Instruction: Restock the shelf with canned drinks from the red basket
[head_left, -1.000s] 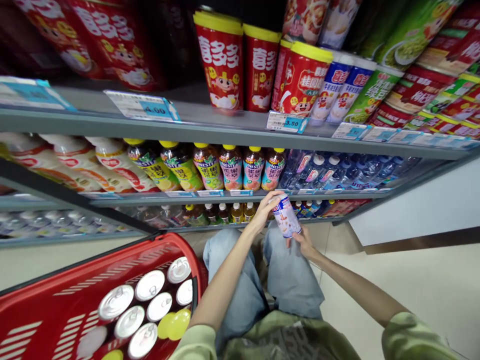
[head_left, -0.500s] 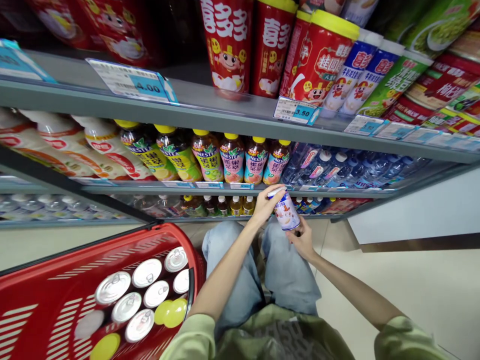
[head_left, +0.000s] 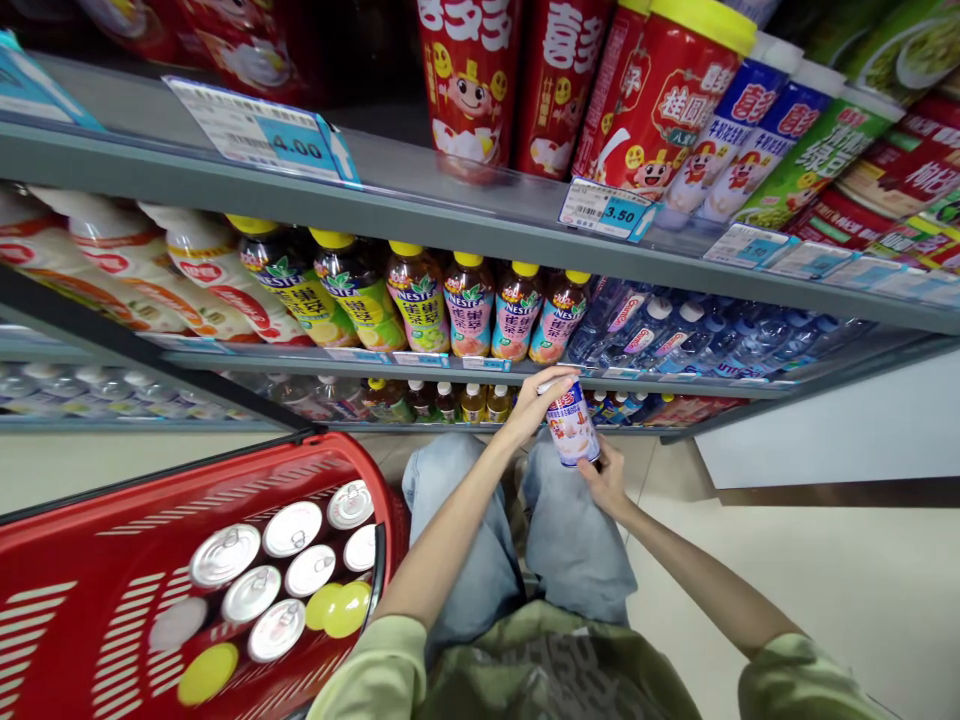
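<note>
Both my hands hold one small can (head_left: pixel 571 430) with a blue and white label, tilted in front of my knees. My left hand (head_left: pixel 534 405) wraps over its white-capped top. At the lower end, the fingers of my right hand (head_left: pixel 606 478) grip its base. Left of my legs is a red basket (head_left: pixel 60 560) with several cans (head_left: pixel 291 528) standing in it, some with silver pull-tab lids and some with yellow lids (head_left: pixel 349 608). On the upper shelf stand similar blue and white cans (head_left: pixel 739 120).
The upper shelf (head_left: pixel 480 215) holds red cans (head_left: pixel 469 90) and price tags (head_left: pixel 607 208). Below it are bottles of tea (head_left: pixel 469 305), white bottles (head_left: pixel 217 270) and blue water bottles (head_left: pixel 660 335). A white panel (head_left: pixel 840 430) borders the right side.
The can has turned slightly in my hands, so more of its label faces me. The view has shifted a little; the basket and its cans look the same.
</note>
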